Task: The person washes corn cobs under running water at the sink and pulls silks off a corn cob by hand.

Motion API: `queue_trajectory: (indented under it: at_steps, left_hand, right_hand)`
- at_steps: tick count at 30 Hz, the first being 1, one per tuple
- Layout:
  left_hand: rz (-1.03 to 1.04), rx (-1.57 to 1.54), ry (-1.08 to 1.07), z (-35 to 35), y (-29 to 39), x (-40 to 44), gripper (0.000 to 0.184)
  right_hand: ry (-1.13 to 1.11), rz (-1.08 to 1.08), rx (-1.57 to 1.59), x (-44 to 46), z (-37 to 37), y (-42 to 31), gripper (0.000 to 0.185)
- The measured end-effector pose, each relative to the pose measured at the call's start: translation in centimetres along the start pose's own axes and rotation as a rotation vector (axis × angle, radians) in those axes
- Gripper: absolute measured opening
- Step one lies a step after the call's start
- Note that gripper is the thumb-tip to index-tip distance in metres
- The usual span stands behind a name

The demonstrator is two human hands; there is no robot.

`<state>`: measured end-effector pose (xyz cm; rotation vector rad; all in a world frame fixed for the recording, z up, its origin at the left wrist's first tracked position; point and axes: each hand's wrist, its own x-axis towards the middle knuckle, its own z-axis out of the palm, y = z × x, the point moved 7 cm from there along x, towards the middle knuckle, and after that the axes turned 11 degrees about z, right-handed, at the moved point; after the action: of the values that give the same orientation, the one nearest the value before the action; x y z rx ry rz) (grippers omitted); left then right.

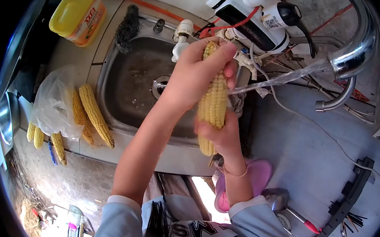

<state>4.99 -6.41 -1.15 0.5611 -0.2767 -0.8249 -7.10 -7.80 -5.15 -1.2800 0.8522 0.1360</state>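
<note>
Over the right side of the sink, a pale yellow ear of corn point(213, 100) is held in both my hands, bare of husk. My left hand point(199, 71) is closed around its upper part, the thumb lying across it. Lower down, my right hand point(223, 134) grips the same ear, with its lower tip sticking out below the fingers. A stream of water point(280, 79) runs from the curved metal faucet point(343, 61) and strikes the ear between my hands. The stainless steel sink point(121, 86) shows wet below my left wrist.
More corn ears point(95, 114) lie on the left counter beside a clear plastic bag point(56, 103). A yellow tub point(79, 18) and a dark scrubber point(127, 26) sit at the sink's back left. A white water heater point(253, 21), loose cables and a pink basin point(260, 175) are rightward.
</note>
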Motion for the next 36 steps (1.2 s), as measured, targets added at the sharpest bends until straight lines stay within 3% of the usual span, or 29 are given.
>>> queue_trajectory:
  at_steps: [3,5,8,10,12,13,20,28,36]
  left_hand:
    - [0.067,0.196,0.159,-0.3,-0.1,-0.3,0.025]
    - [0.153,0.557,0.176,-0.4,0.3,-0.7,0.032]
    - [0.01,0.33,0.337,-1.4,-0.6,-1.6,0.04]
    - [-0.061,0.257,0.283,-2.0,-0.7,-1.6,0.049]
    - [-0.259,-0.214,0.144,-0.6,-1.9,-1.9,0.054]
    - [-0.288,-0.297,0.064,-0.3,-2.0,-2.1,0.055]
    - [-0.149,-0.232,0.027,1.3,-1.2,-3.0,0.053]
    - [-0.097,-0.337,-0.044,2.2,-1.3,-3.3,0.049]
    - [-0.035,-0.193,-0.069,1.8,-2.9,-2.2,0.043]
  right_hand:
    - [0.244,-0.201,-0.267,-0.7,-0.8,-1.1,0.027]
    - [0.365,-0.309,-0.419,-1.3,-1.0,-1.8,0.028]
    - [0.413,-0.284,-0.478,-1.7,-1.7,-1.0,0.029]
    - [0.156,-0.067,-0.225,-1.6,-1.2,0.9,0.027]
    - [0.051,-0.03,-0.116,-2.4,-1.0,1.4,0.027]
    - [-0.056,0.005,-0.005,-2.6,-0.4,1.6,0.026]
    - [-0.013,-0.022,-0.008,-4.2,-0.4,0.7,0.031]
    - [-0.13,0.01,0.212,-4.9,0.2,0.7,0.045]
    - [-0.204,0.02,0.344,-5.1,0.0,1.0,0.041]
